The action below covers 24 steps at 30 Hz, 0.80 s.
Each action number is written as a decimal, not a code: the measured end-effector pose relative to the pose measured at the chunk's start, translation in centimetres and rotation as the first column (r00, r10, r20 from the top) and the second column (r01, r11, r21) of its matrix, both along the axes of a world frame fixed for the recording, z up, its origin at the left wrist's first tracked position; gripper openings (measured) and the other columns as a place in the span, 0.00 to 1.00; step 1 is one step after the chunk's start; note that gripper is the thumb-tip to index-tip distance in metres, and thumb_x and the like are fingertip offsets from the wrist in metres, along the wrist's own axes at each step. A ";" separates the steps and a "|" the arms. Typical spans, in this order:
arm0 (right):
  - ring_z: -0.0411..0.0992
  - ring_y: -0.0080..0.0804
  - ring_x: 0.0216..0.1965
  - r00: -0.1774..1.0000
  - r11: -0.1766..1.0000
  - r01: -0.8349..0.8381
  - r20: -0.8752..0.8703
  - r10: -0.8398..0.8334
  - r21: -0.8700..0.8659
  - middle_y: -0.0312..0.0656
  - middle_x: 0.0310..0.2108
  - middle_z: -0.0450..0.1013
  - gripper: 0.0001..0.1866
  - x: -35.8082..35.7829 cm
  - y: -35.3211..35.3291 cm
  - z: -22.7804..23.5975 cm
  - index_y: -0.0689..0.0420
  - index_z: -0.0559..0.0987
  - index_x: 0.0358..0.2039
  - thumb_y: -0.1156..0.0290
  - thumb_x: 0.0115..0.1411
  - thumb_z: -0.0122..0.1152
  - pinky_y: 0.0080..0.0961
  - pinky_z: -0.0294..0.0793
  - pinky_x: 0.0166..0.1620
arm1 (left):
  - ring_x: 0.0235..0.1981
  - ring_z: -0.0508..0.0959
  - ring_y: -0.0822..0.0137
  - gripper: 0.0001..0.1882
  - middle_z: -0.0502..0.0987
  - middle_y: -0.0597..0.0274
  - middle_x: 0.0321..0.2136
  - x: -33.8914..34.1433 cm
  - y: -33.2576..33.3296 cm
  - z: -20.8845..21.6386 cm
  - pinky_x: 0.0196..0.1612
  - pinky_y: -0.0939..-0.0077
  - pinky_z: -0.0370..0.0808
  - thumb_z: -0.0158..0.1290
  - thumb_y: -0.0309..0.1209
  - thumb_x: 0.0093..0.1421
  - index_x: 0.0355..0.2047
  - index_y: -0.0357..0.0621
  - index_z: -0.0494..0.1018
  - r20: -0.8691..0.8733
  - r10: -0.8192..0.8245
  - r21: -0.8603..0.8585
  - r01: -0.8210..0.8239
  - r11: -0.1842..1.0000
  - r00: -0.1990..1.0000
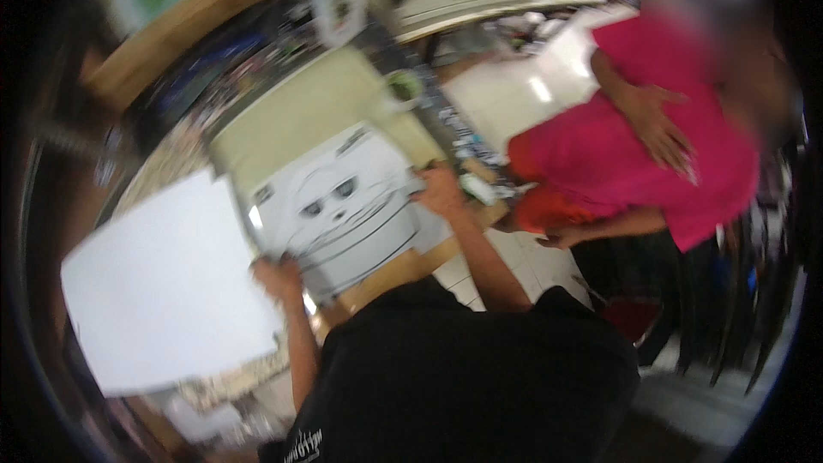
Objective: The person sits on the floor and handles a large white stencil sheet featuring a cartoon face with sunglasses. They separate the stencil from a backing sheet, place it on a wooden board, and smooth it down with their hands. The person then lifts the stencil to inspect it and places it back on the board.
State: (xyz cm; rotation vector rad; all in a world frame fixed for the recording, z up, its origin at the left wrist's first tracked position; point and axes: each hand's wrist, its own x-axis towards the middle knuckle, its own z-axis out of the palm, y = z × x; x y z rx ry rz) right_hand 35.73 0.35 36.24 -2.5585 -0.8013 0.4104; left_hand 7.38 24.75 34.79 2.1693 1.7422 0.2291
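A white sheet printed with a black line drawing of a cartoon face (341,184) lies over a pale yellowish board (296,107). With fingers closed, my left hand (279,279) grips its near left corner, beside a stack of blank white paper (167,283). My right hand (440,191) pinches the sheet's right edge. Both forearms come up from a black shirt. Motion blur softens the fingertips, and the sheet's underside is hidden.
A small tub with green contents (403,88) stands on the board's far right corner. Behind it is a whitish plastic container (339,10). A person in a pink shirt (634,133) stands close on the right. Brown cardboard (403,273) lies along the near edge.
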 end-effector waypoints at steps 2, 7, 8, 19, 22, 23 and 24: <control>0.74 0.49 0.42 0.999 0.997 0.008 0.042 -0.011 0.080 0.54 0.40 0.74 0.33 -0.4 -0.6 0.0 0.54 0.80 0.47 0.63 0.36 0.78 0.33 0.72 0.50 | 0.48 0.69 0.47 0.23 0.71 0.47 0.43 -0.8 0.6 -4.2 0.48 0.56 0.69 0.64 0.36 0.47 0.41 0.37 0.71 -0.018 -0.042 0.195 0.045 0.980 0.999; 0.72 0.50 0.38 0.998 0.988 -0.052 0.043 0.046 0.147 0.55 0.34 0.73 0.33 -0.7 0.3 1.4 0.58 0.81 0.45 0.70 0.33 0.78 0.37 0.71 0.46 | 0.46 0.70 0.44 0.16 0.70 0.45 0.41 0.8 -0.2 -0.1 0.47 0.54 0.71 0.60 0.30 0.48 0.35 0.35 0.70 0.038 -0.035 0.153 0.029 0.988 0.999; 0.72 0.50 0.37 0.998 0.985 -0.053 0.027 0.049 0.166 0.55 0.33 0.73 0.32 -0.5 -0.1 0.8 0.59 0.81 0.45 0.72 0.33 0.76 0.36 0.71 0.45 | 0.45 0.71 0.44 0.15 0.70 0.46 0.41 1.3 -0.4 0.9 0.46 0.54 0.72 0.59 0.29 0.48 0.34 0.35 0.70 0.088 -0.025 0.124 0.014 0.992 0.996; 0.71 0.45 0.40 0.999 0.999 -0.032 -0.007 0.032 0.040 0.51 0.38 0.71 0.36 -0.2 0.6 1.3 0.56 0.80 0.48 0.72 0.32 0.78 0.34 0.71 0.44 | 0.42 0.74 0.41 0.24 0.70 0.40 0.41 1.7 -0.1 3.4 0.45 0.54 0.73 0.61 0.22 0.44 0.43 0.33 0.67 0.265 0.133 -0.104 -0.109 0.989 0.955; 0.72 0.46 0.41 0.999 0.999 -0.026 -0.030 0.028 0.047 0.52 0.39 0.71 0.36 -0.2 0.3 1.1 0.57 0.80 0.48 0.73 0.31 0.78 0.34 0.71 0.46 | 0.41 0.74 0.42 0.21 0.70 0.41 0.42 1.6 0.1 3.0 0.43 0.53 0.74 0.60 0.23 0.44 0.41 0.34 0.69 0.180 0.136 -0.176 -0.104 0.979 0.974; 0.72 0.46 0.41 0.999 0.999 -0.021 -0.041 0.023 0.051 0.53 0.39 0.72 0.37 -0.1 0.3 1.0 0.58 0.80 0.48 0.73 0.31 0.78 0.35 0.71 0.46 | 0.41 0.74 0.42 0.20 0.70 0.42 0.41 1.6 0.2 3.1 0.42 0.53 0.74 0.60 0.23 0.45 0.40 0.34 0.70 0.168 0.120 -0.154 -0.094 0.984 0.979; 0.72 0.47 0.42 0.999 0.997 -0.029 -0.037 0.031 0.065 0.54 0.40 0.72 0.37 0.0 0.4 0.9 0.58 0.80 0.48 0.73 0.31 0.78 0.35 0.71 0.48 | 0.41 0.74 0.42 0.19 0.70 0.43 0.41 1.6 0.2 3.2 0.41 0.53 0.75 0.60 0.24 0.45 0.39 0.34 0.70 0.155 0.104 -0.131 -0.084 0.988 0.982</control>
